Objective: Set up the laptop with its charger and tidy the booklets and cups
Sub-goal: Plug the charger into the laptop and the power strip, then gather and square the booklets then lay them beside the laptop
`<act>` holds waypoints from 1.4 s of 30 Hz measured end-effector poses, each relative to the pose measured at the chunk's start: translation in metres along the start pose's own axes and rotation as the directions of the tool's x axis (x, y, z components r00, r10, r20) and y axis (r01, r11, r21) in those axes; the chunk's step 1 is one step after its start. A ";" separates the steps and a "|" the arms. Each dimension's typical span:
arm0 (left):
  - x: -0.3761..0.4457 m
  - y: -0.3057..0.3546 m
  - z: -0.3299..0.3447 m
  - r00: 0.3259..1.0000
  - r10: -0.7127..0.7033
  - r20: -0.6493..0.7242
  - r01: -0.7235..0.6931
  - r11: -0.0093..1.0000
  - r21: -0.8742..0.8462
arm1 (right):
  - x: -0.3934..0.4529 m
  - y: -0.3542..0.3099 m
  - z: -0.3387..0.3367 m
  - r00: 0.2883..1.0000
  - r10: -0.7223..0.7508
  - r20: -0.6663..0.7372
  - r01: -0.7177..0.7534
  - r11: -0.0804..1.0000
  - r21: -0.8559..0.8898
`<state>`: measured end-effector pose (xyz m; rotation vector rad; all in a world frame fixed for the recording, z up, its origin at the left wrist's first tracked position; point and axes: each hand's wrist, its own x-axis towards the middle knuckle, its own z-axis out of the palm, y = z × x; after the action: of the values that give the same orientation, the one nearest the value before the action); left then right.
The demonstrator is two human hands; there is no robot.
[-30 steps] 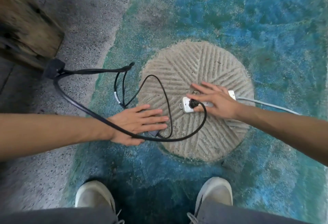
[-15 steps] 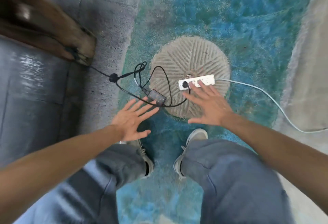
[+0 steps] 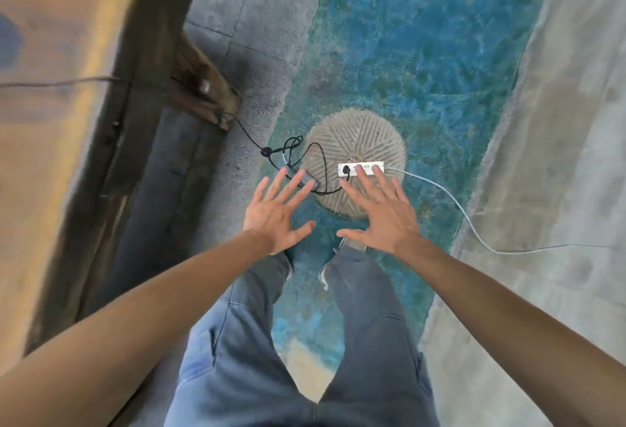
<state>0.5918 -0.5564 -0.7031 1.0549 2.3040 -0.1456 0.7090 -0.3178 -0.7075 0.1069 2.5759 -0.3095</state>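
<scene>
Both hands, left and right, have lifted empty and wide-spread off the plugged-in charger and power strip, so the tabletop work comes next.

Rough stone, painted floor, smooth plastic and rubbery cable

Just beyond the spread fingers, the round stone looks coarse, matt and grooved; on it lies a white power strip of smooth plastic. The black charger cable looks matt and rubbery. The floor around is grainy blue-green paint, the wooden desk left is worn, the trousers are denim cloth.
</scene>
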 end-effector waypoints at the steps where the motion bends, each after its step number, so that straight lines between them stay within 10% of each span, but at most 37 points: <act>1: -0.012 0.005 -0.017 1.000 -0.014 -0.025 0.014 1.000 -0.022 | -0.008 -0.005 -0.017 1.000 0.003 -0.011 -0.003 1.000 -0.002; 22: -0.199 -0.076 -0.122 0.780 -0.539 -0.318 0.415 0.826 -0.381 | 0.000 -0.146 -0.205 0.957 -0.201 -0.209 0.207 0.978 0.008; 42: -0.265 -0.308 -0.186 0.570 -0.742 -0.352 0.402 0.626 -0.668 | 0.159 -0.365 -0.309 0.919 -0.354 -0.176 0.364 0.931 0.025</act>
<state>0.4166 -0.8781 -0.4462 -0.0637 2.9427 0.6379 0.3670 -0.5954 -0.4623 -0.3393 2.7476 -0.5305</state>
